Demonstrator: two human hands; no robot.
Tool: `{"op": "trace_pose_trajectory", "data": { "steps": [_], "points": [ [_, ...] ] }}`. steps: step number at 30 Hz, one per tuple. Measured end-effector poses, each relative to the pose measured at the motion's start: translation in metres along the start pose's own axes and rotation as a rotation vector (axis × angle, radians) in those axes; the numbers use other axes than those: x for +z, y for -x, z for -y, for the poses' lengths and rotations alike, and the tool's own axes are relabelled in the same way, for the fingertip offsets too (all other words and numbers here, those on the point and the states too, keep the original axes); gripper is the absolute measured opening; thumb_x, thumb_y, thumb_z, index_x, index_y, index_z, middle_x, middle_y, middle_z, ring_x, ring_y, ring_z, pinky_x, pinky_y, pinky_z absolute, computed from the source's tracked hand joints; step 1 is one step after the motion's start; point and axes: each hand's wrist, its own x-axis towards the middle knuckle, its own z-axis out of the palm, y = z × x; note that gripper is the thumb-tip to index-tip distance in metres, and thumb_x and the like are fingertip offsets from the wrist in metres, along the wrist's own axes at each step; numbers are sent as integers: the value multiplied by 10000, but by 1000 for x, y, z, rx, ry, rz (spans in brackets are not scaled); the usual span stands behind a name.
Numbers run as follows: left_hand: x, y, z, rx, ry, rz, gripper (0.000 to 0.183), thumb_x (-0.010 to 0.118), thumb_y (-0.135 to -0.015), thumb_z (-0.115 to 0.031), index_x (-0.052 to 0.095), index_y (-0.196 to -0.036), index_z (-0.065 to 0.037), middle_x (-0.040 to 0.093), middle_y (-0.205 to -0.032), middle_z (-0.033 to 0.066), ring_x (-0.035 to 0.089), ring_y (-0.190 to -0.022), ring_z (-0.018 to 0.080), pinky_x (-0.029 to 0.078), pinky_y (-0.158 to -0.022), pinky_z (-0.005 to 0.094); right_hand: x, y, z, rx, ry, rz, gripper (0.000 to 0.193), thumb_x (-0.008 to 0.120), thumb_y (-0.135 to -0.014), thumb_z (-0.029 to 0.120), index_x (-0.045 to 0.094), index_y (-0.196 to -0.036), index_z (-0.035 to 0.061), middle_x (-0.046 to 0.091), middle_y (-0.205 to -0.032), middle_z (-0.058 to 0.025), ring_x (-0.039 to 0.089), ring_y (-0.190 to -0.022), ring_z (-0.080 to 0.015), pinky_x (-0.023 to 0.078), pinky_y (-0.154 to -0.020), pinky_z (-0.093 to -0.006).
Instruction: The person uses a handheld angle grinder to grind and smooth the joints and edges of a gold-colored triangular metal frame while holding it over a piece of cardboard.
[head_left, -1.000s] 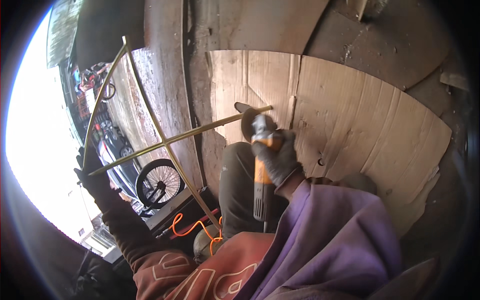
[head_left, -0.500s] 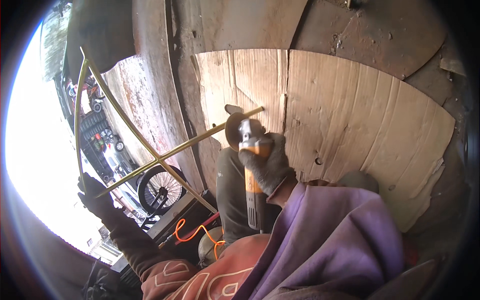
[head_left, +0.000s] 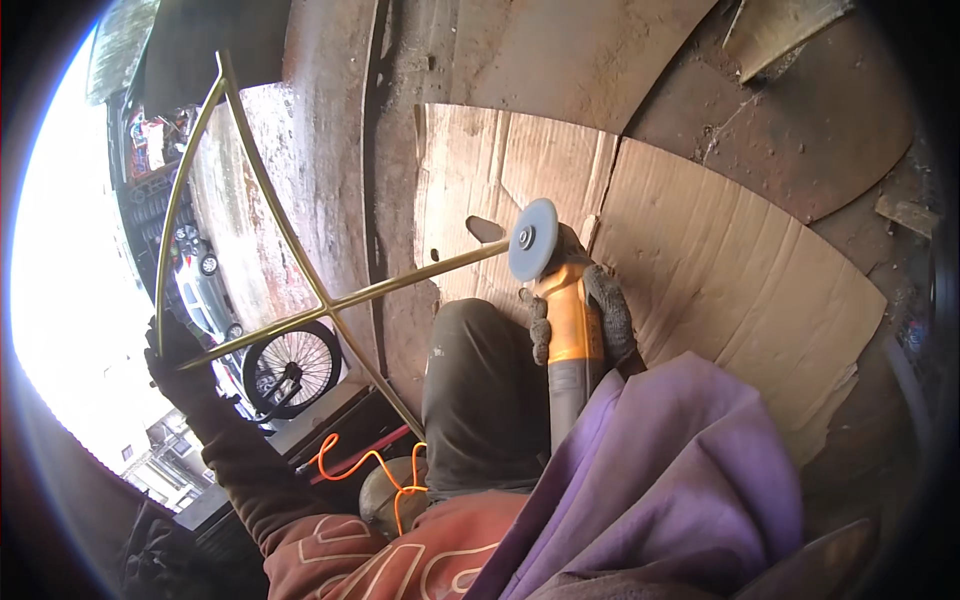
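My left hand [head_left: 178, 352], in a dark glove, is closed around the lower left corner of a brass-coloured metal frame [head_left: 270, 185]. The frame has curved bars meeting at a point at the top. A straight bar [head_left: 420, 275] crosses them and runs to the right. My right hand [head_left: 612, 312], in a grey knitted glove, grips an orange and grey angle grinder [head_left: 572, 310]. Its pale grey disc [head_left: 533, 240] faces me, beside the bar's right end. The disc covers that end, so I cannot tell if they touch.
Creased cardboard [head_left: 720, 260] lies over brown sheets in front of me. My bent knee [head_left: 470, 390] is below the bar. An orange cord [head_left: 375, 460] curls near a spoked wheel [head_left: 292, 370] at lower left. A board piece [head_left: 785, 30] lies at the far right.
The grinder has moved right and turned, so its disc face now shows. The frame's top point appears higher and further right. Both hands keep their holds.
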Motion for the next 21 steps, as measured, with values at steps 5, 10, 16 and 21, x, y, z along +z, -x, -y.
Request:
{"op": "trace_pose_trajectory", "data": {
  "steps": [5, 10, 16, 21],
  "points": [
    [0, 9, -5, 140, -393, 42, 344, 456, -1024, -197, 550, -1281, 11, 608, -1184, 136, 589, -1093, 233, 471, -932, 340, -7, -16, -14, -223, 431, -193, 505, 761, -821, 212, 464, -1206, 77, 626, -895, -144, 652, -619, -249, 593, -529, -392],
    [16, 14, -15, -234, 413, -63, 323, 448, -1040, -203, 562, -1246, 18, 607, -1074, 104, 593, -989, 205, 484, -843, 334, 5, -5, -61, -575, 982, -302, 668, 796, -755, 127, 395, -1286, 63, 565, -1134, -105, 595, -984, -169, 526, -835, -357],
    [-17, 8, 23, 78, -382, 68, 343, 480, -1026, -210, 534, -1291, 1, 608, -1172, 111, 605, -1012, 179, 490, -916, 308, -2, -12, -30, -241, 738, -545, 561, 811, -753, 150, 444, -1167, 61, 599, -1032, -93, 616, -879, -163, 545, -760, -344],
    [8, 14, -25, -470, 1169, 33, 417, 521, -1003, -295, 518, -1318, -22, 599, -1232, 87, 568, -1111, 176, 450, -988, 338, 9, -9, -63, -439, 690, -377, 594, 818, -747, 141, 432, -1193, 70, 591, -1053, -86, 613, -894, -164, 539, -796, -356]
  ]
}}
